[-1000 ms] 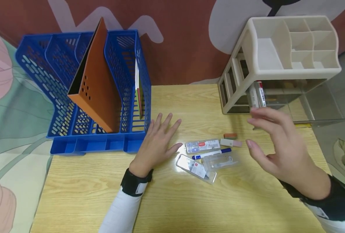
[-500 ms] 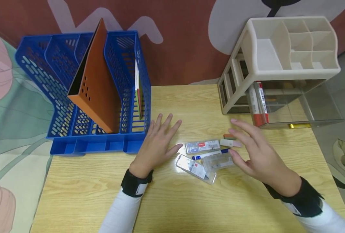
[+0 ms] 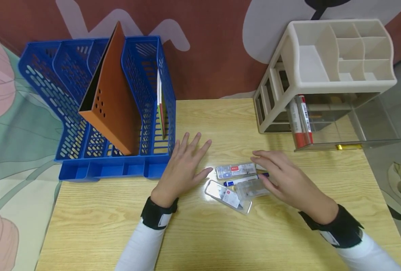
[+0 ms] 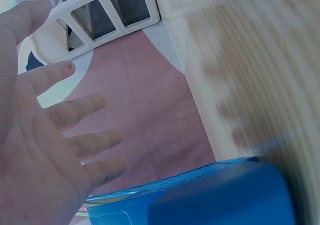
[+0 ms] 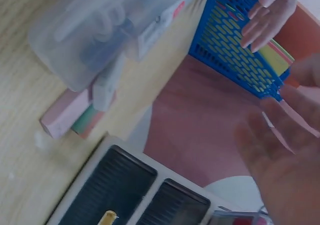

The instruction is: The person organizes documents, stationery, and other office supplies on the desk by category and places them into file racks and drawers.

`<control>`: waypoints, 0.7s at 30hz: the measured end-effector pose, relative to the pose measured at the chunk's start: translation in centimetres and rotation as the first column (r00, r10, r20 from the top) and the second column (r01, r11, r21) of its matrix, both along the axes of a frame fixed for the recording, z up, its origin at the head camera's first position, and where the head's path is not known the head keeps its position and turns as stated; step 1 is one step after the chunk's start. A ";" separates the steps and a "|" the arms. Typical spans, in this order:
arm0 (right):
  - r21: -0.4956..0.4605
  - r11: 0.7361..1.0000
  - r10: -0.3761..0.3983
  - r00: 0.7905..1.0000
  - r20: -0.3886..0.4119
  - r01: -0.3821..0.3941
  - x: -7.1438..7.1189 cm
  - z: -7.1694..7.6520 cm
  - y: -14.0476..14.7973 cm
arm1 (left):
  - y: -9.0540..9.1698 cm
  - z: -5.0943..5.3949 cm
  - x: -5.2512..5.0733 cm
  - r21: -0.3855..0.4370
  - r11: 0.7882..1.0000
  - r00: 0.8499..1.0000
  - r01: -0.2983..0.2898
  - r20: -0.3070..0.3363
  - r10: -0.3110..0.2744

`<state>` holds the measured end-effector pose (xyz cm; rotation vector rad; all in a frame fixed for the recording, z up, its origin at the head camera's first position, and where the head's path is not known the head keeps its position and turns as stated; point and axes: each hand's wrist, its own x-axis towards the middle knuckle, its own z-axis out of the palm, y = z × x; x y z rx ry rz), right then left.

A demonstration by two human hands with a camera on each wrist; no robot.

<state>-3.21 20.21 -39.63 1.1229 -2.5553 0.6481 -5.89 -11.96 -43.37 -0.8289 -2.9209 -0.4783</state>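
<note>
My right hand [image 3: 288, 182] hovers over the right end of a small stationery pile, fingers slightly bent with nothing held. Beneath and beside it lie a clear plastic box [image 3: 252, 189], a blue-capped marker [image 3: 239, 181] and a flat case with a red label [image 3: 234, 170]. Nearer me is another slim clear case [image 3: 228, 196]. The right hand mostly hides the erasers in the head view; the right wrist view shows a pink eraser [image 5: 69, 114] and a green-and-orange eraser [image 5: 90, 120]. My left hand [image 3: 180, 169], fingers spread, is beside the blue rack's front right corner, holding nothing.
The blue file rack [image 3: 105, 167] at left holds an orange folder [image 3: 114, 101] and thin booklets [image 3: 161, 109]. A cream organizer [image 3: 298, 73] stands at back right. Its clear drawer [image 3: 366, 131] is pulled out, with red-and-white markers [image 3: 302, 120] inside.
My right hand has moved left and down from in front of the drawer to the stationery pile, uncovering the drawer's front and covering the erasers. The left hand stays put.
</note>
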 end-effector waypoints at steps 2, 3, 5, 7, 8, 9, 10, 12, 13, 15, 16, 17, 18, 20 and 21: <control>0.048 0.999 -0.002 0.998 0.055 -0.001 0.0 -0.7 0.1 | 0.0 0.0 0.0 -0.002 1.000 1.000 0.001 0.000 -0.001; 0.074 0.997 -0.002 0.996 0.085 -0.004 0.0 -1.0 0.2 | 0.0 0.0 0.0 -0.004 1.000 1.000 0.001 0.000 -0.001; 0.118 0.993 -0.007 0.989 0.147 -0.011 0.0 -1.5 0.2 | 0.1 0.0 0.0 -0.004 1.000 1.000 0.002 -0.001 -0.002; 0.144 0.989 -0.011 0.984 0.180 -0.015 0.0 -2.0 0.1 | 0.1 0.0 0.0 -0.003 1.000 1.000 0.002 0.001 -0.002; 0.165 0.986 -0.020 0.979 0.205 -0.014 0.0 -2.2 0.1 | 0.0 0.0 0.0 -0.001 1.000 1.000 0.002 0.001 -0.002; 0.184 0.983 -0.031 0.973 0.227 -0.012 0.0 -2.3 0.1 | 0.0 -0.1 0.0 0.001 1.000 1.000 0.003 0.001 -0.003; 0.200 0.980 -0.043 0.969 0.245 -0.007 0.0 -2.5 0.1 | 0.0 -0.1 0.0 0.002 1.000 1.000 0.002 0.001 -0.002; 0.231 0.973 -0.065 0.959 0.276 -0.001 0.1 -2.8 0.1 | 0.0 -0.1 0.0 0.004 1.000 1.000 0.001 0.004 -0.001; 0.243 0.970 -0.073 0.954 0.289 0.001 0.1 -2.9 0.1 | 0.0 -0.1 0.0 0.005 1.000 1.000 0.000 0.006 0.000; 0.264 0.964 -0.087 0.946 0.312 0.001 0.2 -3.1 0.0 | 0.0 -0.1 0.0 0.005 1.000 1.000 0.001 0.005 -0.001; 0.271 0.962 -0.087 0.945 0.315 -0.002 0.2 -3.2 0.0 | 0.0 -0.1 0.0 0.005 1.000 1.000 0.002 0.004 -0.002; 0.279 0.960 -0.087 0.945 0.315 -0.005 0.2 -3.2 0.0 | 0.0 -0.2 0.0 0.004 1.000 1.000 0.003 0.003 -0.003; 0.283 0.959 -0.085 0.946 0.312 -0.007 0.1 -3.3 0.0 | 0.0 -0.2 0.0 0.004 1.000 1.000 0.005 0.001 -0.005; 0.295 0.955 -0.085 0.950 0.301 -0.008 0.1 -3.4 0.0 | 0.0 -0.2 0.0 0.004 1.000 1.000 0.007 -0.002 -0.007; 0.302 0.953 -0.084 0.952 0.296 -0.009 0.1 -3.4 0.0 | 0.0 -0.2 0.0 0.004 1.000 1.000 0.008 -0.002 -0.008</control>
